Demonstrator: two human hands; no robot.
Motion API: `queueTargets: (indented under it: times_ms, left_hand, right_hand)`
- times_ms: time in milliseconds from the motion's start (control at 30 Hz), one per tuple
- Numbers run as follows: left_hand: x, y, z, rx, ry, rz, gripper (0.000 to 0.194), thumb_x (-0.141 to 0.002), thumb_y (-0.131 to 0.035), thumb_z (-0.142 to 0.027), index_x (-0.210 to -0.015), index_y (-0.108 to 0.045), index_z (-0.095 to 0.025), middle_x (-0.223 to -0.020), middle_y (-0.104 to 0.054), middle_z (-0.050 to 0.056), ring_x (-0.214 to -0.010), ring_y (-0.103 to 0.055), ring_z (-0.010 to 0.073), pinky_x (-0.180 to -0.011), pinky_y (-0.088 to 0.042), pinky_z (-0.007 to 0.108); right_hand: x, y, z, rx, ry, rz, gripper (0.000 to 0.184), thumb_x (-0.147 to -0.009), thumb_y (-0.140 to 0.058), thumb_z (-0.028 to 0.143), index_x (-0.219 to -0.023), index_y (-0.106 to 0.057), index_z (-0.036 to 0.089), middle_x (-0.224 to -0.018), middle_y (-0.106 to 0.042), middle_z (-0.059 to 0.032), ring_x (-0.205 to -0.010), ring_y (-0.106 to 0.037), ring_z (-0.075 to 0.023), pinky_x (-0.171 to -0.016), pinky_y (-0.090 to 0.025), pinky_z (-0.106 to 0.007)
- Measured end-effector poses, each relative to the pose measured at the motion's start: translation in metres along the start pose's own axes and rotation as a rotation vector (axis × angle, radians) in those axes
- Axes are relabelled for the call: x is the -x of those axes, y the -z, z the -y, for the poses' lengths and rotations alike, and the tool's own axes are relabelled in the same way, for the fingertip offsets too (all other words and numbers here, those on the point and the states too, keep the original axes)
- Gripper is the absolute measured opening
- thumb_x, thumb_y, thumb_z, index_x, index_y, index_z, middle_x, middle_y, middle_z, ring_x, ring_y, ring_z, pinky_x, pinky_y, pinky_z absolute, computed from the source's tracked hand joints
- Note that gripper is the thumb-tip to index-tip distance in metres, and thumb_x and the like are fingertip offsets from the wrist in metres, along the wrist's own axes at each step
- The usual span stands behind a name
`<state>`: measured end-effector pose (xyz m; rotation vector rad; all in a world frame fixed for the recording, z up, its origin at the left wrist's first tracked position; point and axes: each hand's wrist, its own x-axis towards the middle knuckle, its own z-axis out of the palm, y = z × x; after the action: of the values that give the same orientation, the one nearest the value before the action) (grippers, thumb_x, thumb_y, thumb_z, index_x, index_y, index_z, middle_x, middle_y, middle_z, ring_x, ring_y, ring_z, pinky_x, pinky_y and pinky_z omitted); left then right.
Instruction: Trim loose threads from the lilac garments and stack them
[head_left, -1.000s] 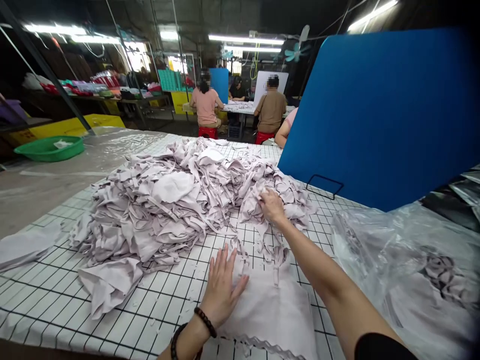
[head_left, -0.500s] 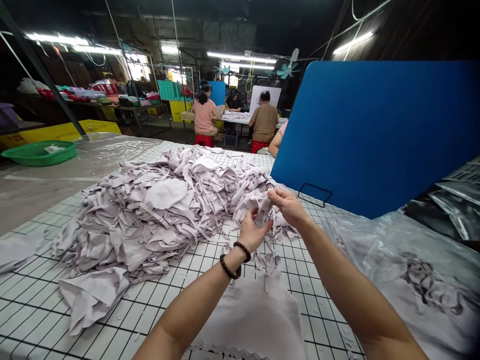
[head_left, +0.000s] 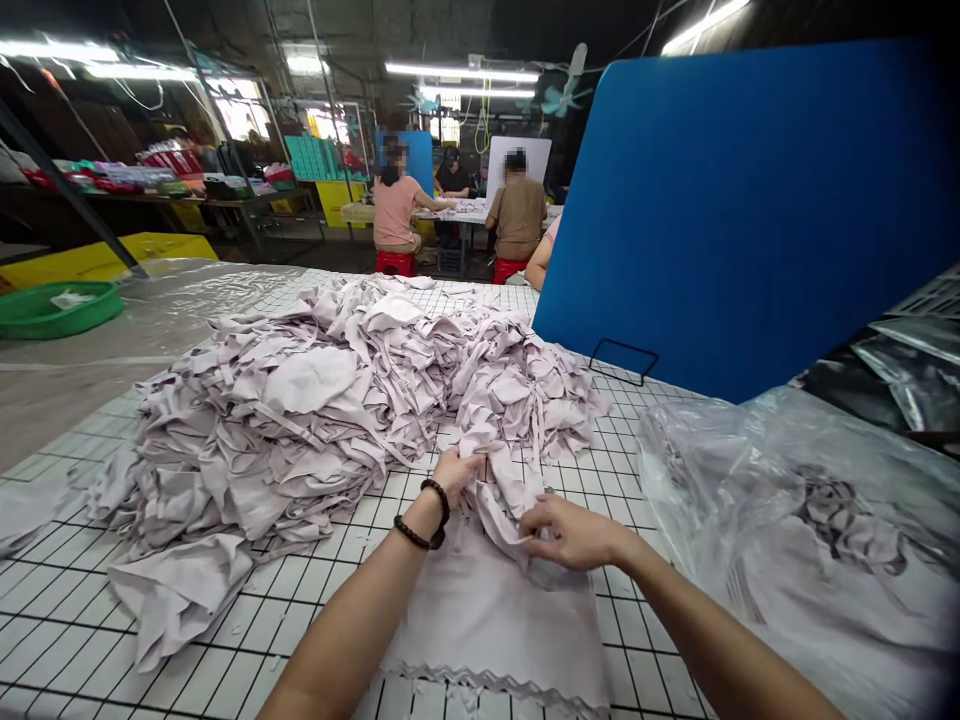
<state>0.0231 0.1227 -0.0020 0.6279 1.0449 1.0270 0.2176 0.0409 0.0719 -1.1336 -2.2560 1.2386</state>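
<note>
A pale lilac-grey garment with thin straps point(head_left: 504, 490) hangs bunched between my hands, in front of the pile. My left hand point(head_left: 456, 478), with dark beaded bracelets at the wrist, is closed on its left side. On its right edge, the fingers of my right hand point(head_left: 562, 530) pinch the cloth. Directly below lies a flat stack of the same cloth point(head_left: 502, 620), its near edge wavy. Its upper part is covered by the held garment and my hands. A large loose heap of matching garments point(head_left: 300, 410) spreads to the left and behind.
A blue board point(head_left: 735, 220) leans at the right above a black wire stand point(head_left: 624, 360). Clear plastic bags point(head_left: 697, 440) with folded garments lie at the right. A green basket point(head_left: 67, 312) stands far left. Several people sit at a table point(head_left: 469, 212) behind.
Both my hands have come nearer to me, drawing the garment from the edge of the pile to above the flat stack. The view has tilted slightly down and turned right.
</note>
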Motion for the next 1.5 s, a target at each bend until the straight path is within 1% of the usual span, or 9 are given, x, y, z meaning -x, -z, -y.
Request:
queueTargets:
  times_ms: [200,367,467,600,733,867,1067,1400,1500]
  left_hand:
    - [0.005,0.023,-0.01,0.093,0.119,0.016,0.021,-0.079,-0.059,-0.031,-0.088,-0.059,-0.012,-0.077,-0.067,0.006,-0.063,-0.064,0.017,-0.055,-0.052,0.028]
    - [0.015,0.012,-0.014,0.196,0.101,0.059,0.015,-0.084,-0.052,-0.021,-0.089,-0.061,-0.011,-0.083,-0.068,0.007,-0.078,-0.066,0.0159,-0.072,-0.054,0.026]
    - [0.021,0.006,-0.02,0.223,0.046,0.035,0.014,-0.083,-0.056,-0.021,-0.09,-0.063,-0.012,-0.086,-0.069,0.006,-0.078,-0.065,0.0136,-0.07,-0.053,0.022]
    - [0.031,0.004,-0.042,0.271,-0.044,0.084,0.017,-0.081,-0.061,-0.021,-0.096,-0.064,-0.013,-0.092,-0.069,0.004,-0.077,-0.063,0.0111,-0.07,-0.05,0.019]
    - [0.042,-0.001,-0.059,0.363,0.132,0.383,0.033,-0.081,-0.062,-0.028,-0.11,-0.06,-0.012,-0.101,-0.067,0.009,-0.088,-0.064,0.0174,-0.079,-0.051,0.029]
    - [0.048,-0.009,-0.062,0.349,0.299,0.486,0.022,-0.077,-0.067,-0.027,-0.092,-0.064,-0.01,-0.074,-0.068,0.005,-0.066,-0.064,0.0132,-0.067,-0.052,0.025]
    - [0.058,-0.028,-0.088,0.188,0.007,0.484,0.024,-0.073,-0.069,-0.017,-0.096,-0.065,-0.01,-0.085,-0.07,0.007,-0.071,-0.065,0.0136,-0.065,-0.05,0.02]
    - [0.049,-0.04,-0.129,-0.19,-0.175,0.471,0.037,-0.066,-0.076,-0.037,-0.087,-0.066,-0.009,-0.072,-0.065,0.004,-0.061,-0.058,0.0101,-0.056,-0.044,0.019]
    - [0.041,-0.033,-0.14,-0.336,-0.243,0.377,0.039,-0.064,-0.074,-0.047,-0.073,-0.065,-0.01,-0.065,-0.062,0.001,-0.056,-0.053,0.0086,-0.05,-0.038,0.018]
  right_hand:
    - [-0.025,0.012,-0.02,-0.115,-0.234,-0.274,0.023,-0.078,-0.056,0.038,-0.073,-0.067,0.018,-0.073,-0.067,-0.0031,-0.063,-0.057,-0.0148,-0.056,-0.041,-0.025]
    - [-0.08,-0.014,-0.02,-0.376,-0.405,-0.377,0.036,-0.071,-0.06,0.05,-0.065,-0.06,0.015,-0.058,-0.059,-0.0012,-0.05,-0.05,-0.0116,-0.048,-0.037,-0.023]
    - [-0.097,-0.027,-0.015,-0.388,-0.315,-0.483,0.032,-0.069,-0.064,0.044,-0.058,-0.055,0.015,-0.051,-0.05,0.0029,-0.048,-0.043,-0.0096,-0.047,-0.033,-0.022]
    - [-0.091,-0.007,0.0,-0.677,-0.138,-0.476,0.021,-0.07,-0.064,0.034,-0.066,-0.057,0.015,-0.063,-0.055,0.0017,-0.059,-0.049,-0.0105,-0.059,-0.041,-0.023]
    - [-0.077,0.029,0.022,-0.992,-0.011,-0.413,0.016,-0.071,-0.066,0.031,-0.074,-0.059,0.017,-0.065,-0.056,0.0018,-0.058,-0.05,-0.0107,-0.055,-0.042,-0.022]
    - [-0.073,0.053,0.04,-1.03,0.03,-0.445,0.014,-0.072,-0.068,0.029,-0.077,-0.06,0.019,-0.065,-0.057,0.003,-0.055,-0.05,-0.0096,-0.051,-0.04,-0.02]
    - [-0.073,0.081,0.049,-1.015,0.062,-0.419,0.018,-0.073,-0.07,0.031,-0.083,-0.06,0.02,-0.071,-0.06,0.0022,-0.061,-0.055,-0.0108,-0.055,-0.047,-0.021]
    - [-0.075,0.102,0.041,-0.981,0.047,-0.593,0.017,-0.073,-0.068,0.03,-0.082,-0.056,0.021,-0.07,-0.06,0.0036,-0.057,-0.056,-0.0103,-0.047,-0.048,-0.022]
    - [-0.055,0.111,0.035,-0.823,-0.061,-0.376,0.015,-0.072,-0.067,0.028,-0.08,-0.06,0.017,-0.071,-0.064,-0.0008,-0.06,-0.06,-0.0143,-0.048,-0.05,-0.025]
